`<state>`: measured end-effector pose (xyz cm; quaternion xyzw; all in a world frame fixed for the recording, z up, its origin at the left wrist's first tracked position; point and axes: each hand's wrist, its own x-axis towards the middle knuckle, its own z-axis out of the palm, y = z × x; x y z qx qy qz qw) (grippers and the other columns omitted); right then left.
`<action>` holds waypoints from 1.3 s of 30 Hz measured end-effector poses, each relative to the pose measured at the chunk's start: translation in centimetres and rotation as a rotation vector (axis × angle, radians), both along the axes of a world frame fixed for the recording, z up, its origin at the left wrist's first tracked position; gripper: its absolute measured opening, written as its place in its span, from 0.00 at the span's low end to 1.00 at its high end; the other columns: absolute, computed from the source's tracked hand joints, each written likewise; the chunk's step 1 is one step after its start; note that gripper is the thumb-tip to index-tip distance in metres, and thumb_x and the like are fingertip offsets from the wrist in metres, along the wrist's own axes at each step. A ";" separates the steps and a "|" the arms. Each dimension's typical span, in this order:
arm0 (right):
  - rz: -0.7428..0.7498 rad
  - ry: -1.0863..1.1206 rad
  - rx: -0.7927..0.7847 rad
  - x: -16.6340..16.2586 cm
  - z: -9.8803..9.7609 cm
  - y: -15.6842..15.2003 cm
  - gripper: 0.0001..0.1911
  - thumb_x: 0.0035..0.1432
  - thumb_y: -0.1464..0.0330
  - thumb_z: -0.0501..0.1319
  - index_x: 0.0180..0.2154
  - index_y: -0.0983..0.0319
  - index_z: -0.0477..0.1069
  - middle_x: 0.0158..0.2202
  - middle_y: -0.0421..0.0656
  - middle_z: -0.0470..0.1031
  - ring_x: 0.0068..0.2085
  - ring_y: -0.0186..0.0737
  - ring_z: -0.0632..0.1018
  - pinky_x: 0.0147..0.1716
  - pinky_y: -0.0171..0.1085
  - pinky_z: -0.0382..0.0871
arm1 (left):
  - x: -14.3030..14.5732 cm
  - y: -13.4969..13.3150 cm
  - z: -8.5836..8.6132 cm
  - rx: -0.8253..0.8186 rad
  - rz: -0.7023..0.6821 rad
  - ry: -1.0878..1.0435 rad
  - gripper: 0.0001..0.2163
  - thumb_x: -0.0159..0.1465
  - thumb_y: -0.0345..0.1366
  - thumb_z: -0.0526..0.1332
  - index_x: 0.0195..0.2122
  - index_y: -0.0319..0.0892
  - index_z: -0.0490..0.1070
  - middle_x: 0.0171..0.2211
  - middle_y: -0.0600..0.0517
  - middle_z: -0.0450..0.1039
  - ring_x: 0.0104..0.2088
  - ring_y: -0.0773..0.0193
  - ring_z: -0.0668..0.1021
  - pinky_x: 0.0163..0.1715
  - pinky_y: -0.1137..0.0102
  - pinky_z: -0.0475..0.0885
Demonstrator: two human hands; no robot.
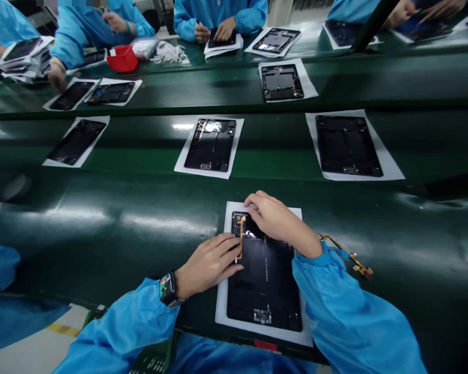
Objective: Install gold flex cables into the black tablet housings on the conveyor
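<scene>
A black tablet frame (265, 283) lies on a white sheet (222, 306) at the near edge of the green bench. A thin orange flex cable (241, 236) runs down its upper left corner. My left hand (208, 262) rests at the frame's left edge, its fingers closed against the cable's lower end. Over the frame's top edge my right hand (275, 218) presses down with curled fingers near the cable's upper end. What lies under those fingers is hidden.
A second orange flex cable (349, 255) lies loose on the bench right of my sleeve. Beyond, on the green belt (140, 156), more tablet frames (211, 144) (347, 145) (77, 141) rest on white sheets. Across it, people in blue coats work beside a red tray (122, 58).
</scene>
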<state>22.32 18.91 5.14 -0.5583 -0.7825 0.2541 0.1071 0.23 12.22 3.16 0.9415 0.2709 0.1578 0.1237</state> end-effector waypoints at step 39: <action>0.114 -0.020 0.195 -2.3 0.2 -12.0 0.11 0.68 0.73 0.49 0.44 0.64 0.69 0.38 0.48 0.76 0.36 0.44 0.79 0.33 0.39 0.73 | -1.4 1.3 -0.1 -0.177 -0.087 -0.070 0.23 0.64 0.40 0.64 0.57 0.36 0.64 0.61 0.39 0.60 0.64 0.50 0.60 0.61 0.57 0.60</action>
